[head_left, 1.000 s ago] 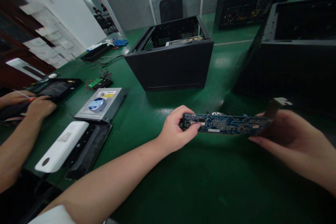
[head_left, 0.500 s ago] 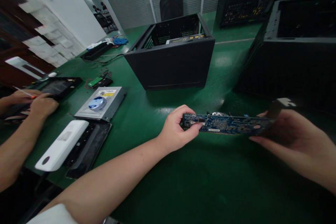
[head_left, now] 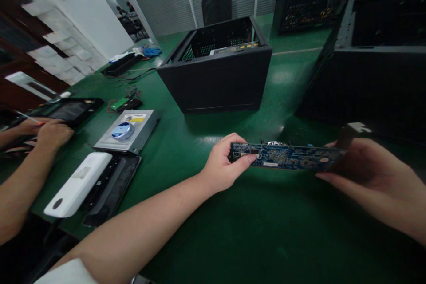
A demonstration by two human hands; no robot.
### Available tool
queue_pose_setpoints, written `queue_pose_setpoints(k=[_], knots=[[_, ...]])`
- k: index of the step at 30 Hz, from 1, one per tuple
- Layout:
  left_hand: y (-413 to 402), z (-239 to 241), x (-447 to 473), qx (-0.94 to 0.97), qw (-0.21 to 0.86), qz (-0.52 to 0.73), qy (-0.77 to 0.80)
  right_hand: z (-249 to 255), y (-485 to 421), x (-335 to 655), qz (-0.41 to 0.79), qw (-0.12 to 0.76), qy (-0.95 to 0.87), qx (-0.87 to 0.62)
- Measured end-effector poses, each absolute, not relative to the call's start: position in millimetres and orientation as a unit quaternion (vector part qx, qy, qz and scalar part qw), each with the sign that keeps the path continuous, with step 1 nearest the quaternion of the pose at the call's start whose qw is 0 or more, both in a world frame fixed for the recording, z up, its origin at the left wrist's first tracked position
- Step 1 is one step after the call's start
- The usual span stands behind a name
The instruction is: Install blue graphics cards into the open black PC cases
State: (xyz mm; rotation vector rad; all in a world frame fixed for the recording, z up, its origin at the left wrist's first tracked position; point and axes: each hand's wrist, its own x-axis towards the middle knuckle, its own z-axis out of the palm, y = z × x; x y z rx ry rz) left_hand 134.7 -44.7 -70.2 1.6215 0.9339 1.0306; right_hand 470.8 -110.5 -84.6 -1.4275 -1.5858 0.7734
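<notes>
I hold a blue circuit card (head_left: 288, 156) level above the green table (head_left: 253, 230), its solder side facing me. My left hand (head_left: 223, 164) pinches the card's left end between thumb and fingers. My right hand (head_left: 364, 166) cups the right end, where a metal bracket (head_left: 353, 132) sticks up. Both hands are closed on the card. An open black computer case (head_left: 218, 69) stands just beyond the card.
More black cases (head_left: 376, 60) stand at right and at the back (head_left: 309, 6). On the left lie an optical drive (head_left: 128, 131), a white device (head_left: 78, 184) on a black panel, and small parts. A co-worker's hands (head_left: 49, 133) work at the far left.
The card and both hands have stayed almost still, tilting only slightly. The co-worker's hands at the left shifted a little.
</notes>
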Motion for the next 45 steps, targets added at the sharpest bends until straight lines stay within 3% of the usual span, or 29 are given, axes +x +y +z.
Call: queue_pose_setpoints(k=[8,45], knots=[[-45.1,-71.9,134.8,0.634,0.517,0.418,0.394,-79.2,-110.7,468.4,0.321,0.421,-0.633,-0.565],[-43.1,-69.0,136.5,0.652,0.485,0.391,0.431,-79.1,-109.6,467.6,0.319,0.407,-0.647,-0.561]])
